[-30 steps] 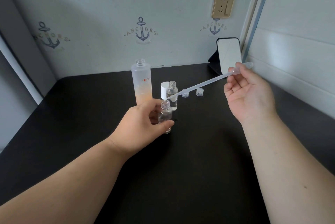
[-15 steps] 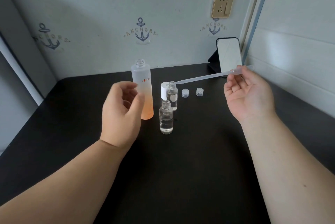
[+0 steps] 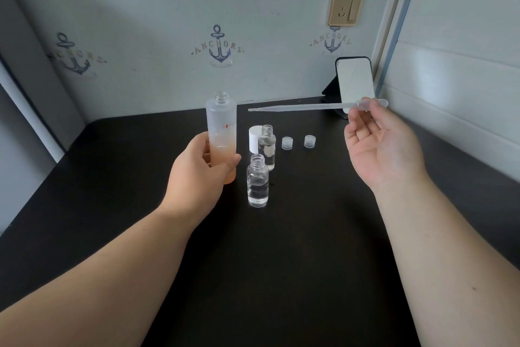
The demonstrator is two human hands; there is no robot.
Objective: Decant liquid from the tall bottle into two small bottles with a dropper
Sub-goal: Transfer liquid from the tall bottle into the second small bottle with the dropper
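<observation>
Head view looks down on a dark table (image 3: 281, 276) set against a wall with anchor prints. Left hand (image 3: 197, 175) grips the tall bottle (image 3: 221, 133) round its lower half, thumb in front and fingers curled behind; the bottle stands upright, cap off, frosted above and orange below. Whether its base rests on the table or hangs just above it is hard to tell, since the hand covers it.

At 3 o'clock of the tall bottle, just beside the thumb, the near bottle (image 3: 257, 185) stands upright and open with clear liquid in its lower part. At 12 o'clock of this one, close behind it, the far bottle (image 3: 267, 149) also stands open and upright. A white cap (image 3: 254, 140) stands right behind the far bottle, on its left. Two small clear caps, one (image 3: 287, 142) and the other (image 3: 309, 141), sit on the table at 3 o'clock of the far bottle, apart from each other.

Right hand (image 3: 385, 147) is raised, palm toward the camera, pinching the bulb end of the dropper (image 3: 309, 107) between thumb and fingertips, the other fingers loosely bent. The dropper lies nearly level in the air, its tip pointing to 9 o'clock, close to the tall bottle's neck but apart from it.

A mirror (image 3: 355, 79) on a stand leans at the back corner, below a gold socket (image 3: 345, 5).
</observation>
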